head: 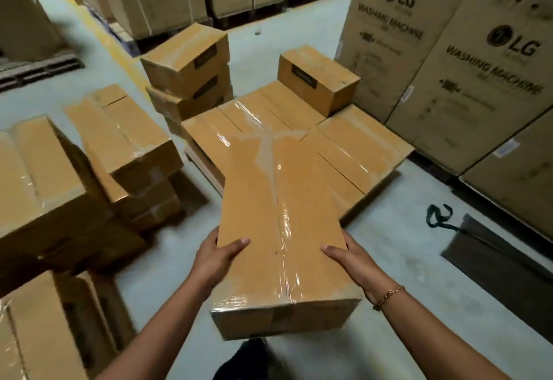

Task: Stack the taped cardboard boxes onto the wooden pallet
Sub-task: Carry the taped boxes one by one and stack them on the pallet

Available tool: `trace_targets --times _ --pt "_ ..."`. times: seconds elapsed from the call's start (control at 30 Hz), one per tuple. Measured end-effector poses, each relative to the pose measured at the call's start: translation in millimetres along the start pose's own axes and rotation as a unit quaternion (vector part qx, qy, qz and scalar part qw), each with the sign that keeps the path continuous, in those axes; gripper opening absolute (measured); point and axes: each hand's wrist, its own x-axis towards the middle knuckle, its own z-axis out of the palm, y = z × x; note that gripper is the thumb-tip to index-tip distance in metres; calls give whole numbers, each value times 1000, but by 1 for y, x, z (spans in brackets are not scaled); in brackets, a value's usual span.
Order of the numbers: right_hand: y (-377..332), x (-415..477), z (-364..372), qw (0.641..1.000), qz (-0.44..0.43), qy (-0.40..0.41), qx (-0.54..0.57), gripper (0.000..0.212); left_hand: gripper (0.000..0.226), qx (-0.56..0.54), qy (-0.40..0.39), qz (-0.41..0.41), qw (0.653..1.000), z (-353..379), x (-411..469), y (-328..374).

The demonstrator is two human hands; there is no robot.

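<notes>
Both hands, left hand [220,255] and right hand [348,255], clasp a long taped box [281,230] by its sides, carried above the floor just short of the pallet stack [287,122]; glossy tape could let it slip

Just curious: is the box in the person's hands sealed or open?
Sealed: clear tape covers the closed flaps of the box, held by the left hand and right hand.

Tall LG washing machine cartons [398,50] are lining a pale concrete warehouse floor [389,245], where a painted yellow line [113,47] is running past.
</notes>
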Motion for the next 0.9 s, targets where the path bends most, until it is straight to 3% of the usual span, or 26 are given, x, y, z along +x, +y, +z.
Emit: trace_targets --times 0.27,0.53,0.63,0.73,0.87,0.9 --pt "-23 83 -76 994 22 72 77 47 84 9 -41 24 999 86 103 65" --pt "-84 190 -154 993 30 90 73 36 61 8 -52 30 998 156 217 138" --pt "-106 234 -182 993 21 85 78 34 63 6 -41 19 999 181 252 163" --pt "-125 289 -215 995 20 69 65 43 69 0 -19 17 1000 211 292 184" --pt "-152 377 -264 997 22 49 48 82 78 -18 21 10 1000 259 358 207" --pt "-157 401 -277 998 15 40 52 79 78 -17 31 9 999 271 375 213"
